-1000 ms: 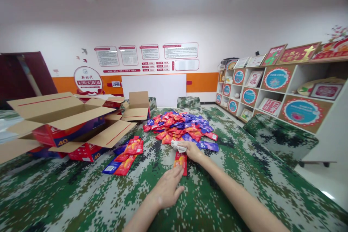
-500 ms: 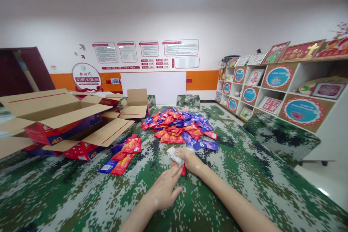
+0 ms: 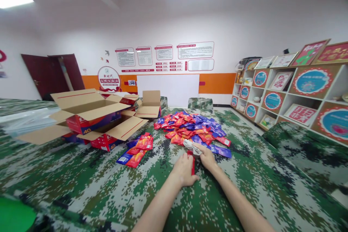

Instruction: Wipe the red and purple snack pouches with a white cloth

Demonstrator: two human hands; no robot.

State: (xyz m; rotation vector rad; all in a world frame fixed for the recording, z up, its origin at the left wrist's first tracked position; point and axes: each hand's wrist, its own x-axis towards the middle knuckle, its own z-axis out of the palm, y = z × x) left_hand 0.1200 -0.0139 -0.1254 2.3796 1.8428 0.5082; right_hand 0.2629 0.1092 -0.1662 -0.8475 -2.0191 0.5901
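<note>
A folded white cloth (image 3: 191,147) is in my right hand (image 3: 207,157), whose fingers are closed around it just beyond a red packet. My left hand (image 3: 185,170) lies on that red packet (image 3: 193,166), fingers bent over its left side and thumb out to the right; much of the packet is hidden beneath it. Right behind the cloth spreads a large heap of red and purple-blue packets (image 3: 190,125). A smaller stack of red and blue packets (image 3: 137,149) lies to the left of my left hand.
Open cardboard boxes (image 3: 95,119) stand at the left, flaps spread out, with another open box (image 3: 150,104) behind. Clear plastic sheeting (image 3: 29,121) lies beside them. A camouflage cloth (image 3: 152,192) covers the table. Chairs (image 3: 200,103) stand beyond, and shelves (image 3: 285,94) line the right.
The view has swung left. My right hand has drawn the cloth away toward the heap, baring more of the red packet. My left hand's fingers have bent over the packet.
</note>
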